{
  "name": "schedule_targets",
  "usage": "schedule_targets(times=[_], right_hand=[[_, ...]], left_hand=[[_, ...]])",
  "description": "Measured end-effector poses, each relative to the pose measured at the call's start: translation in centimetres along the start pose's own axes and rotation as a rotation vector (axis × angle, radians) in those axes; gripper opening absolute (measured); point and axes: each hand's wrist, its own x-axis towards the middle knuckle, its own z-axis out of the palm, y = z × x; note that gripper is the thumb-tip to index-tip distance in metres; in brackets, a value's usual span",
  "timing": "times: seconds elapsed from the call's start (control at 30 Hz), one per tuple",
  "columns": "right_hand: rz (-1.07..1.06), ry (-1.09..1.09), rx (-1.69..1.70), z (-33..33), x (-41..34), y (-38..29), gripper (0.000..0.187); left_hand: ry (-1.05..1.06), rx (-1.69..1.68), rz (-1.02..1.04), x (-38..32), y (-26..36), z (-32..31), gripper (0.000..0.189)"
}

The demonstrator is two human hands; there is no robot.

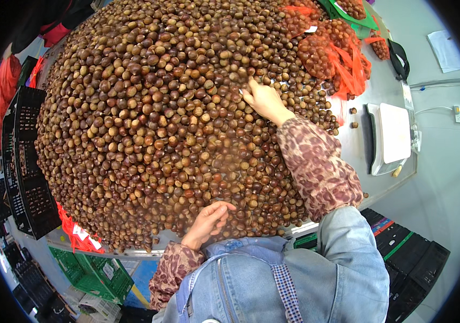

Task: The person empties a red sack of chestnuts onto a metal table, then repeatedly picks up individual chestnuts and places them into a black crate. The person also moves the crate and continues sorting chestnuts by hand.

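A huge heap of chestnuts covers most of the metal table in front of me. My right hand reaches out over the heap, its fingertips down at the nuts. Whether one is pinched there is hidden. Close to my body, at the front of the heap, my left hand hovers with half-curled fingers and the thumb against the index finger. No nut shows in it, but the inside of the palm is hidden. Patterned sleeve covers, including the right sleeve cover, reach down to both wrists.
Red net bags of chestnuts lie at the back right, by a green crate. A white weighing scale stands on the right. Black crates flank the left edge, near red netting. Below stands a green crate.
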Motion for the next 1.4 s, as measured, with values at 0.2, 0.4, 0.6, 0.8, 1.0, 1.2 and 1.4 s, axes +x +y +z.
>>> schedule_targets(times=[0.2, 0.4, 0.6, 0.8, 1.0, 1.2, 1.4], right_hand=[[-0.055, -0.249, 0.664, -4.3, -7.5, -6.7, 0.022], [-0.707, -0.317, 0.577, 0.2, -16.2, -14.7, 0.018], [-0.804, -0.262, 0.614, -1.3, -14.3, -14.0, 0.035], [-0.462, 0.297, 0.196, -4.4, 4.1, -7.5, 0.039], [-0.108, 0.155, 0.139, -0.6, 7.6, -5.2, 0.054], [-0.272, 0.101, -0.165, 0.6, -4.7, -2.3, 0.046], [-0.177, 0.000, -0.282, -3.8, -14.1, -1.3, 0.043]], left_hand=[[-0.136, -0.308, 0.028, 0.1, 0.6, 0.3, 0.041], [-0.185, -0.664, 0.204, 1.5, 1.0, 2.0, 0.049], [0.090, -0.683, 0.147, 1.2, 0.2, -0.4, 0.038], [-0.227, -0.737, 0.216, 1.6, -1.4, -2.4, 0.021], [-0.360, -0.730, 0.234, 1.4, -0.8, -1.5, 0.021], [-0.171, -0.603, 0.145, 1.4, -0.3, -1.4, 0.009], [-0.108, -0.530, 0.063, 1.2, -0.4, -1.3, 0.023]])
